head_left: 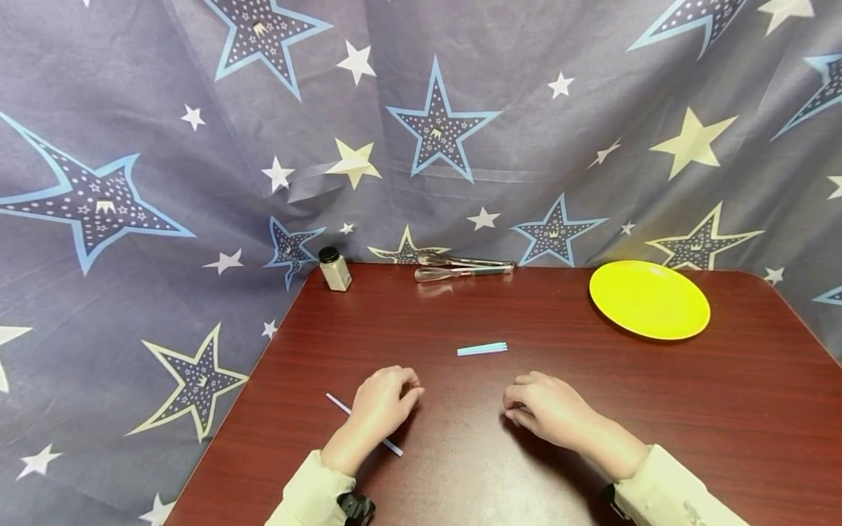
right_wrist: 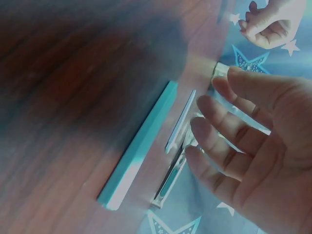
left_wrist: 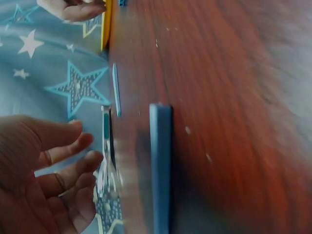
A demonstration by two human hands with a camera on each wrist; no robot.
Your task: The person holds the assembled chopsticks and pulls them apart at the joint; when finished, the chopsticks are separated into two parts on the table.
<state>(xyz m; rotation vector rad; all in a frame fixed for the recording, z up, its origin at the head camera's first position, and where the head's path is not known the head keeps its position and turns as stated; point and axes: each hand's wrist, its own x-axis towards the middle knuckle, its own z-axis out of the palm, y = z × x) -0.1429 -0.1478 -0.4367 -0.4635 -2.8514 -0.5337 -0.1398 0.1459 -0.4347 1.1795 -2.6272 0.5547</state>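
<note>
My left hand (head_left: pixel 387 402) hovers over the table's left half, fingers loosely curled and holding nothing. Beneath its wrist lies a thin pale blue stick (head_left: pixel 338 402), partly hidden by the arm; in the left wrist view this stick (left_wrist: pixel 161 165) looks straight and flat-sided. My right hand (head_left: pixel 551 410), also loosely curled and empty, is to the right. A teal stick (right_wrist: pixel 139 146) lies near it in the right wrist view; in the head view the hand and forearm seem to cover it. Farther back, between the hands, rests a short light blue stick or bundle (head_left: pixel 482 349).
Clear-ended tongs (head_left: pixel 463 272) lie along the table's back edge. A black-capped shaker jar (head_left: pixel 335 270) stands at the back left corner, and a yellow plate (head_left: pixel 647 299) at the back right. A star-patterned cloth (head_left: pixel 460 204) hangs behind the dark red table (head_left: pixel 658 387).
</note>
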